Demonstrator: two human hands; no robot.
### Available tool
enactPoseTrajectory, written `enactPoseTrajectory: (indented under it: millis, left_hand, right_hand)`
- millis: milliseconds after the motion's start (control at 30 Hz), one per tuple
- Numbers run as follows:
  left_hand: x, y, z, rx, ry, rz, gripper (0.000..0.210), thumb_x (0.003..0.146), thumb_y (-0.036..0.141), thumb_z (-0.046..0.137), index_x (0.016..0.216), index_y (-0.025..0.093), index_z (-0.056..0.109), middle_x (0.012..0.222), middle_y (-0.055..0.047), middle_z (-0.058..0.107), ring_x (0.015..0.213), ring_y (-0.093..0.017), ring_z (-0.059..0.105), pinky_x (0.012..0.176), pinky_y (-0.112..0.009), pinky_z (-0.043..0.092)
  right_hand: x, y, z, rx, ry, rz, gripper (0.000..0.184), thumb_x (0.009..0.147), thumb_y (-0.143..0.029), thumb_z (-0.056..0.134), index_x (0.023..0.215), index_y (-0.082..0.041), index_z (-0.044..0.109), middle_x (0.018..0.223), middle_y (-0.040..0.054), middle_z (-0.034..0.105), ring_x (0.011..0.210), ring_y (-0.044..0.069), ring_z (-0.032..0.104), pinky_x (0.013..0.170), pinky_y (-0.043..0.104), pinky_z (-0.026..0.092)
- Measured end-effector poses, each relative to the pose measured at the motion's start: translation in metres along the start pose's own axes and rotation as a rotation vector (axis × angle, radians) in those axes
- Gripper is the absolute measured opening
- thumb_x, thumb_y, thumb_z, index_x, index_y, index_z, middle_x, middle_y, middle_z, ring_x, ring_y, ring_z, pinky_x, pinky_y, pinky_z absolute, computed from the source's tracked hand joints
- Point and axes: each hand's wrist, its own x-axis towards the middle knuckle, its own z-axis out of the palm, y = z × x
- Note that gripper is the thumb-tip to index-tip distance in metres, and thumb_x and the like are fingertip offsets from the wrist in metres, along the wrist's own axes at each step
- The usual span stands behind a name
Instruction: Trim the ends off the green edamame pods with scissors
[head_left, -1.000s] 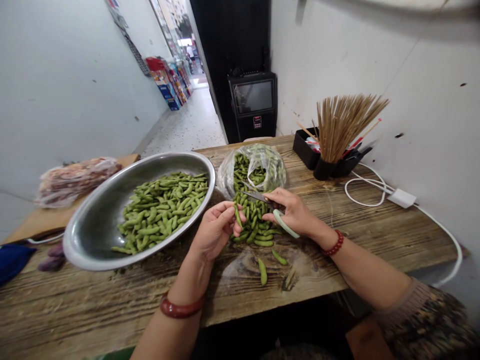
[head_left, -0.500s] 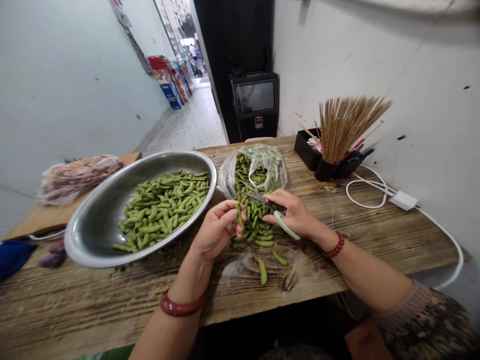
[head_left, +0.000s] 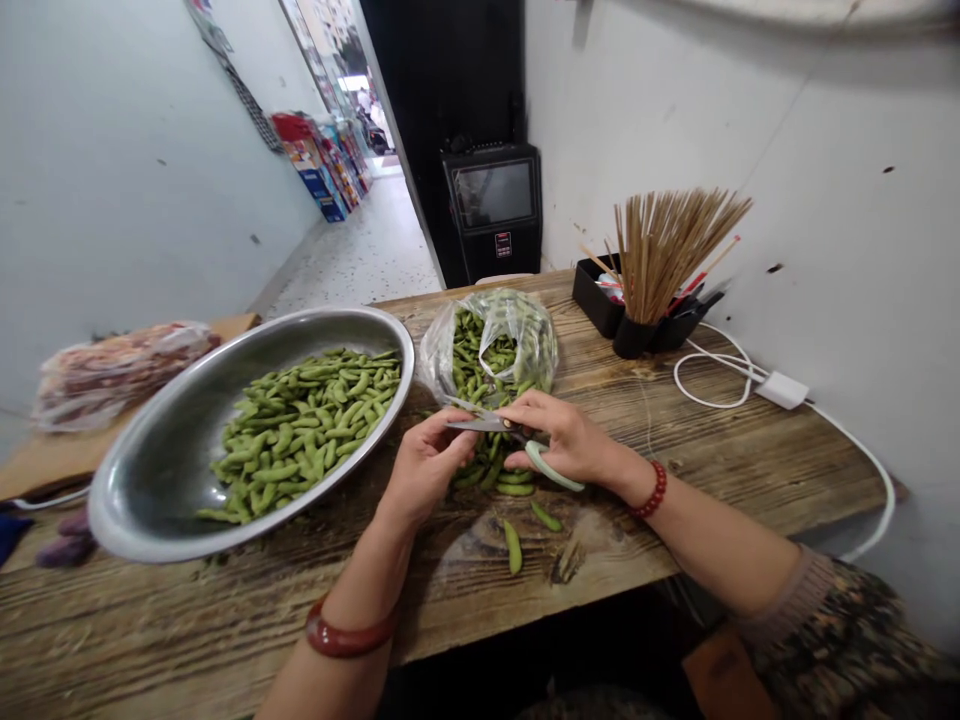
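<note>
My right hand (head_left: pixel 562 440) grips scissors (head_left: pixel 534 450) with pale green handles, blades parted and pointing left. Their tips reach the fingertips of my left hand (head_left: pixel 427 465), which pinches an edamame pod mostly hidden by the fingers and blades. Under and behind the hands, a heap of edamame pods (head_left: pixel 491 465) spills from a clear plastic bag (head_left: pixel 536 335). Two loose pods, one of them a plump edamame pod (head_left: pixel 513 547), lie nearer the table edge. To the left, a large steel basin (head_left: pixel 161 470) holds many more pods.
A black holder (head_left: pixel 596 300) with bundled bamboo skewers (head_left: pixel 664 255) stands at the right rear. A white cable (head_left: pixel 855 455) with an adapter runs along the wall side. Bagged meat (head_left: pixel 120 370) rests on a board at far left. The wooden table (head_left: pixel 247 625) ends just before me.
The scissors and my left fingertips have come together, so the blades now cross at the pinched pod. The whole view has shifted slightly, moving the scene left.
</note>
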Motion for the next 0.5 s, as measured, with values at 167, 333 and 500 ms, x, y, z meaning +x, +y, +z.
enactPoseTrajectory:
  millis: [167,333,500]
  left_hand:
    - [0.0009,-0.0013,-0.0020,0.040,-0.022,0.032,0.009,0.074,0.022,0.070,0.081,0.015,0.071,0.065,0.001,0.058,0.053,-0.009,0.048,0.049,-0.019,0.041]
    - [-0.0001,-0.0020,-0.0011,-0.025,-0.037,-0.018,0.013,0.074,0.023,0.071,0.084,0.015,0.071,0.070,0.000,0.060,0.052,-0.008,0.049,0.047,-0.018,0.043]
    - [-0.0018,0.0025,-0.0001,-0.198,-0.130,-0.172,0.017,0.074,0.025,0.072,0.084,0.014,0.065,0.066,0.000,0.062,0.046,-0.007,0.051,0.044,-0.019,0.044]
  right_hand:
    - [-0.0009,0.0015,0.0003,-0.012,-0.015,-0.012,0.052,0.078,-0.028,0.073,0.126,-0.021,0.056,0.100,0.0070,0.058,0.087,0.018,0.058,0.078,0.030,0.050]
    - [-0.0014,0.0040,0.0010,-0.026,-0.019,-0.021,0.051,0.078,-0.032,0.073,0.124,-0.018,0.057,0.098,0.0073,0.059,0.084,0.018,0.058,0.076,0.030,0.050]
    - [-0.0001,0.0078,0.0025,0.002,0.004,0.002,0.038,0.079,-0.033,0.072,0.113,-0.018,0.063,0.089,0.0051,0.061,0.079,0.017,0.058,0.072,0.028,0.048]
